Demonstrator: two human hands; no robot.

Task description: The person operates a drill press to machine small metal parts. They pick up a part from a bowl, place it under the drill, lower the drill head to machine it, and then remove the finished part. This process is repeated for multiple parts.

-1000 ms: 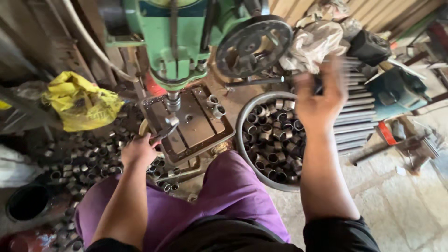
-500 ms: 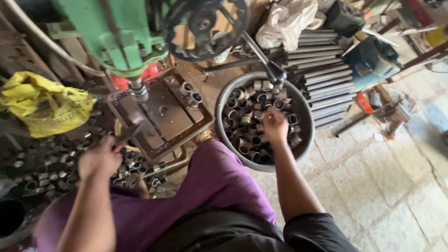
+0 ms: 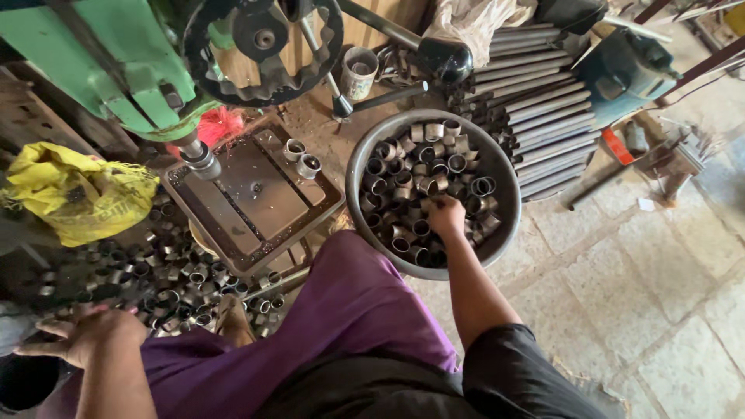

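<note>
Short metal tube pieces fill the round grey basin on the floor, beside the purple-clad knee. Nearest the camera, the left hand rests with fingers spread by the loose heap of similar pieces under the machine, holding nothing. Farther out, the right hand reaches down into the basin, fingers curled among the pieces; whether it has pinched one I cannot tell. Judging by this, much is left: the basin is well filled, and the drill press plate carries only two pieces at its far corner. Pieces in the basin lie jumbled, many with open ends facing up, so their short axes mostly stand upright. Beyond lie long steel tubes, stacked lengthwise.
</note>
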